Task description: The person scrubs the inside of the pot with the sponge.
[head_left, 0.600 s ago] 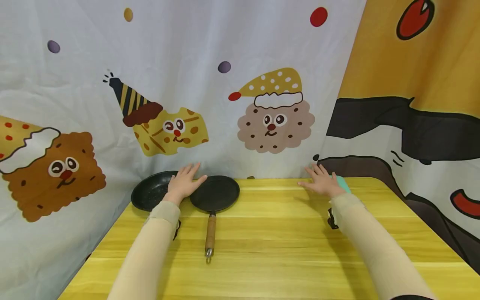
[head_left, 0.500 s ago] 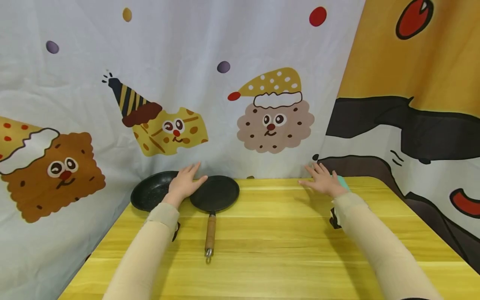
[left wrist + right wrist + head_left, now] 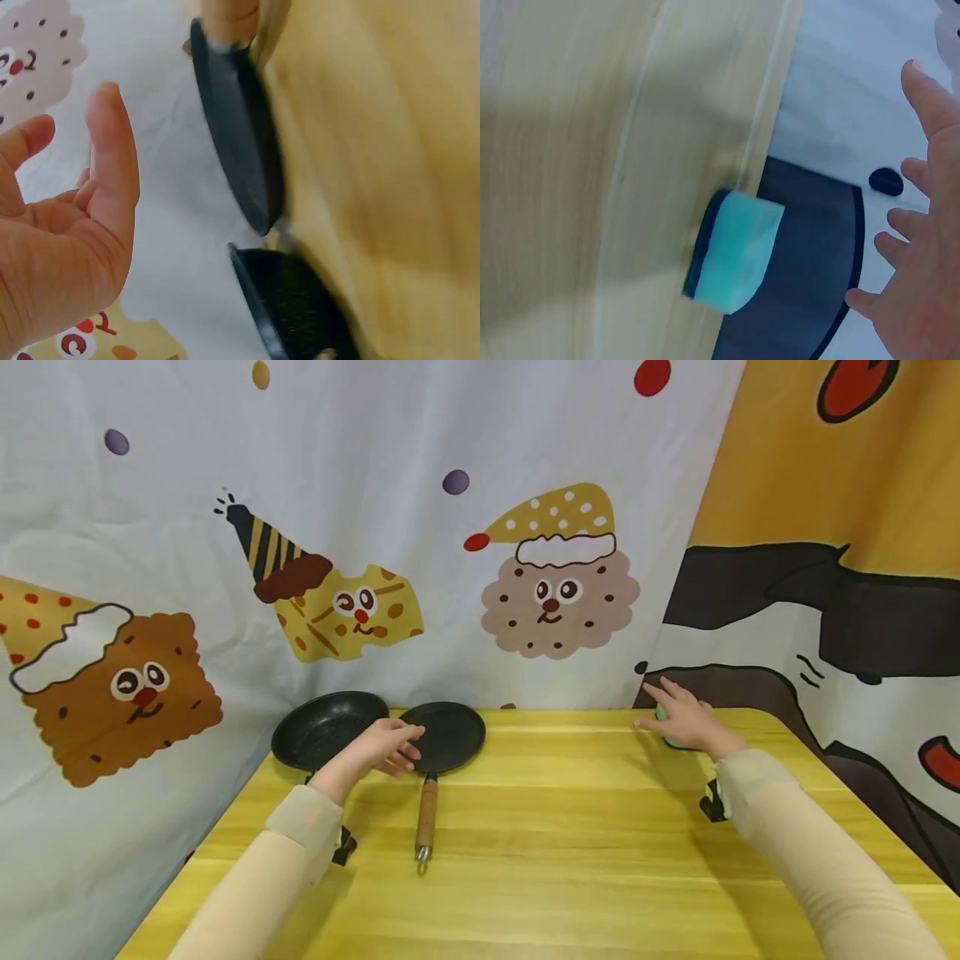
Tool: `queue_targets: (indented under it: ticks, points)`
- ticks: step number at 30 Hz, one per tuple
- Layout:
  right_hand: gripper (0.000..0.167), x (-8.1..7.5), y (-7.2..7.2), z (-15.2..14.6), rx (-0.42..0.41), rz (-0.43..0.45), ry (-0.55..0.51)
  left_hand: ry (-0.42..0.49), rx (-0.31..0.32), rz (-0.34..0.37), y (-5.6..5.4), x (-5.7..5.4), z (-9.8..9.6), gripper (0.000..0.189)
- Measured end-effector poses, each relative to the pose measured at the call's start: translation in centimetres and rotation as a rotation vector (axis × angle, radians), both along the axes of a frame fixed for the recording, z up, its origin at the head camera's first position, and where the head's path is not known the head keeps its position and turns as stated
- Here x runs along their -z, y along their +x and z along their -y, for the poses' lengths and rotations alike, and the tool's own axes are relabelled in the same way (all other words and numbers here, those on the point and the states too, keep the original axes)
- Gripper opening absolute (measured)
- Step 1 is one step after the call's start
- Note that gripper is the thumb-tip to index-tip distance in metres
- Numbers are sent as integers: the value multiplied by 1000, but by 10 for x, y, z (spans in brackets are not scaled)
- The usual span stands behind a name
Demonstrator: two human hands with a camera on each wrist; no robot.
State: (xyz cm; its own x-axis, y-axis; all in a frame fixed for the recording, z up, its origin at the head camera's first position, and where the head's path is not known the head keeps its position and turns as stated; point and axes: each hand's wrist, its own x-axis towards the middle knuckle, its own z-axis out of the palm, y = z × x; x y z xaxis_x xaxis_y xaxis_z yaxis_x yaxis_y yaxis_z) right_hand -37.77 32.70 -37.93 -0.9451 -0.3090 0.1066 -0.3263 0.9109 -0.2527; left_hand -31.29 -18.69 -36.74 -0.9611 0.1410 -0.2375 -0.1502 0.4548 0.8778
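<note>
My left hand hovers, fingers loosely bent and holding nothing, over the gap between two black pans. On its left is a deeper frying pan; its handle is mostly hidden by my arm. The flat round pan lies on the right, its wooden handle pointing toward me. In the left wrist view, both pans are apart from the hand. My right hand, fingers spread, is above a teal sponge with a dark bottom layer. A gap separates hand and sponge in the right wrist view.
The yellow wooden table carries the pans along its back left edge and the sponge at the back right. Behind it hangs a printed cloth with cartoon biscuits and cheese. Dark wrist devices hang under both sleeves.
My left hand has lowered and its fingers have bent from spread. My right hand has moved right, over the sponge. Pans and sponge stay in place; the head view has tilted slightly.
</note>
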Motion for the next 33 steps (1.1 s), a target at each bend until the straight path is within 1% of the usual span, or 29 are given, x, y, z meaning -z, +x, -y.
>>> queue_targets:
  ticks: [3,7,9,12,15,19,22,28,33]
  points:
    - [90,2,-2,-8,26,20,-7,8,30,66,11,9,-1,49]
    - [87,7,-6,-20,53,43,-22,19,64,150,24,24,-4,51]
    - [87,10,-7,-25,68,56,-31,25,78,172,30,32,-6,49]
    - [87,14,-6,-28,91,73,-36,26,99,185,36,42,-8,50]
    - [90,17,-4,-29,113,90,-49,29,120,200,41,50,-8,60]
    - [91,20,-4,-30,134,88,-60,47,131,214,45,55,-9,69]
    - [91,23,-7,-32,153,83,-64,67,137,216,46,56,-8,75]
    - [92,32,-13,-36,199,116,-74,84,188,230,51,57,-4,91]
    - [94,40,-18,-42,204,127,-83,130,233,251,56,59,-3,103]
